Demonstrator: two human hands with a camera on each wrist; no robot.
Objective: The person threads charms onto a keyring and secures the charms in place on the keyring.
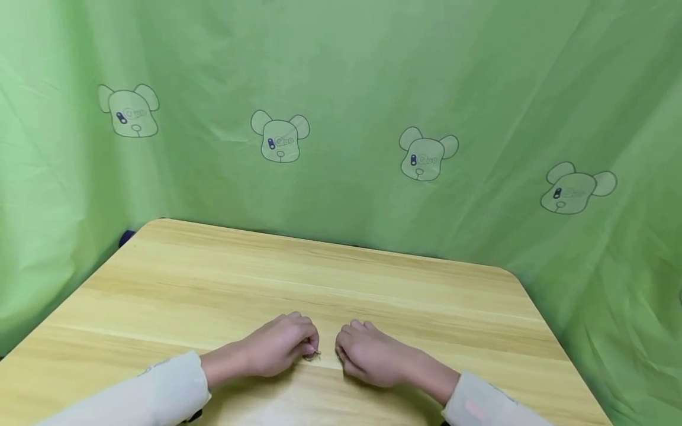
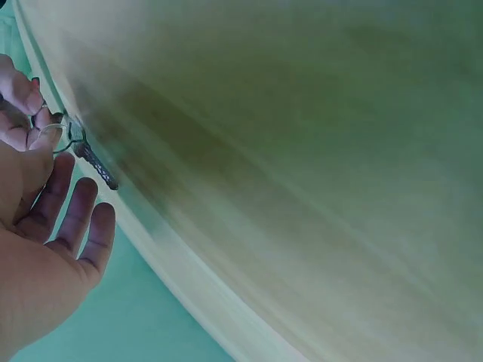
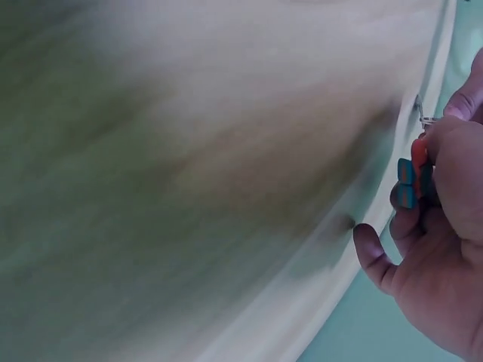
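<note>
My left hand [image 1: 282, 346] pinches a thin metal key ring [image 2: 73, 134] between thumb and index finger, its other fingers loosely bent. From the ring hangs a narrow, dark, textured metal piece [image 2: 96, 166], shaped like a key. In the head view, only a small dark bit of this bunch shows below the left fingertips. Facing it across a short gap, my right hand [image 1: 373, 355] holds a small orange-and-teal charm [image 3: 419, 157] between thumb and fingers. The right hand's back hides this charm from the head view. Both hands are low over the wooden table [image 1: 330, 284].
A green curtain [image 1: 341, 71] printed with bear heads hangs behind the table and along both sides. The table's far edge is rounded at its corners. A small dark blue object [image 1: 126, 238] pokes out beside the far left corner.
</note>
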